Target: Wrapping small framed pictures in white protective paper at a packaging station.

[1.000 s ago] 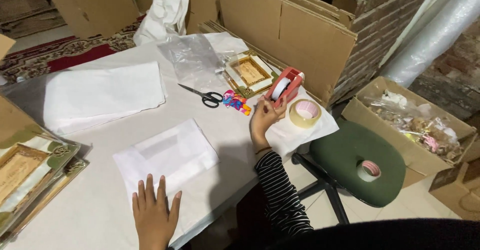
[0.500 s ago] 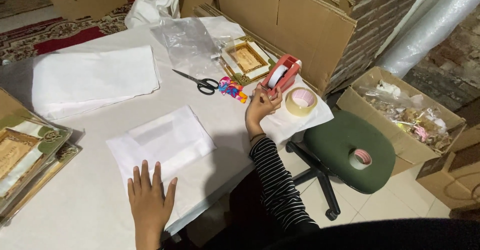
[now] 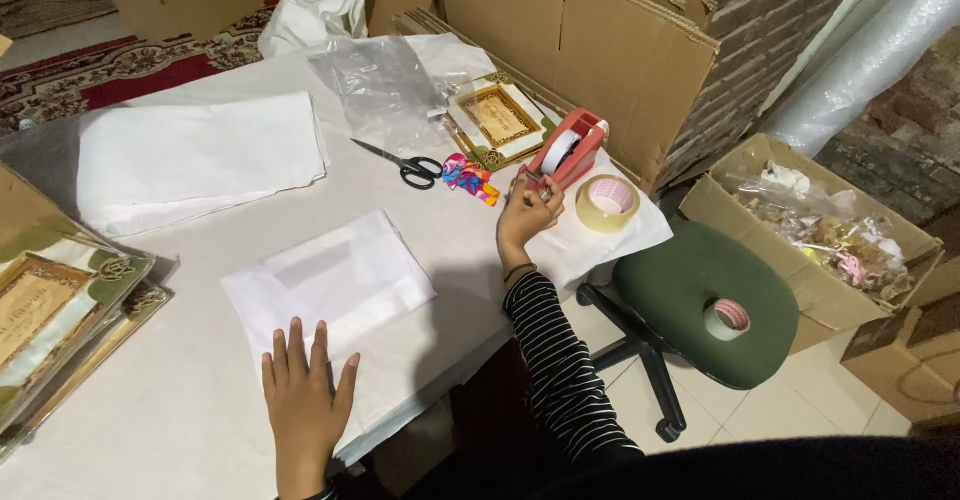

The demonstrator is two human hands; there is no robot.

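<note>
Fingers of the right hand (image 3: 527, 212) are pinching at the red tape dispenser (image 3: 566, 152) near the table's far edge; left hand (image 3: 304, 385) is lying flat, fingers spread, on the white wrapped packet (image 3: 330, 282)

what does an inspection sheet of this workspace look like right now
surface: table under a white cover, crowded at the far side.
job's things: white wrapped packet under the left hand; red tape dispenser at the right hand.
clutter: scissors, clear tape roll, colourful small item, framed picture, plastic bag, white sheet stack, more frames at the left edge.
grippers: left hand flat on the packet; right hand at the dispenser's front.
cables: nothing seen.
surroundings: green chair bearing a small tape roll, cardboard boxes, brick wall.
</note>
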